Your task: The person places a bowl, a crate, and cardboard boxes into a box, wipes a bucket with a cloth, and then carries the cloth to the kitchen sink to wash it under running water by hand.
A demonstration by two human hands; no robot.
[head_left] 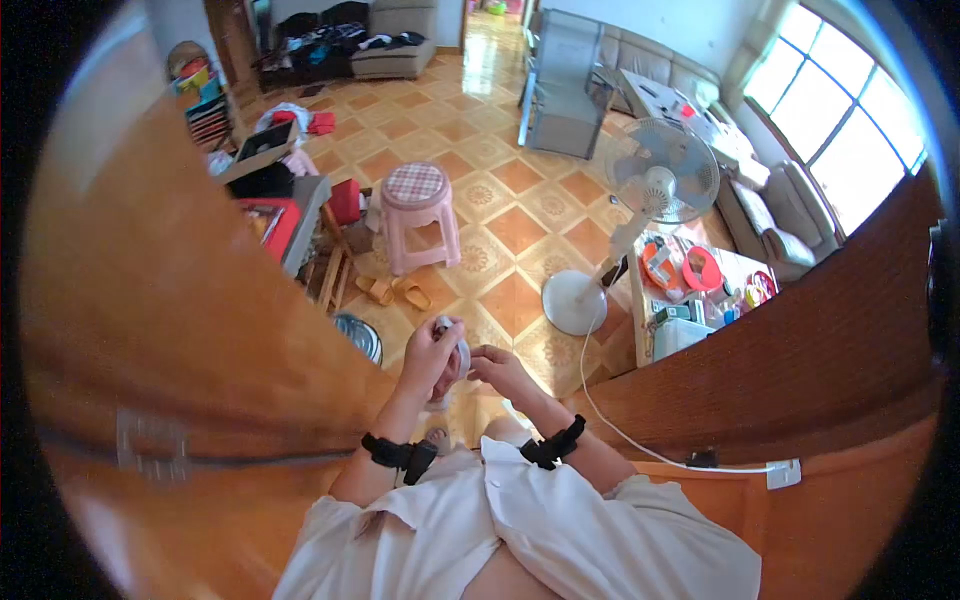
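My left hand is closed on a roll of pale tape, held upright in front of my body. Just to the right, my right hand has its fingers close together at the roll's right edge; whether they pinch a bit of it is too small to tell. Both forearms wear black straps. Below the hands, part of a foot in a sandal shows on the tiled floor.
A pink stool with a checked top stands ahead, yellow slippers beside it. To the right are a white fan, its cord, and a cluttered table. Wooden panels flank me on both sides.
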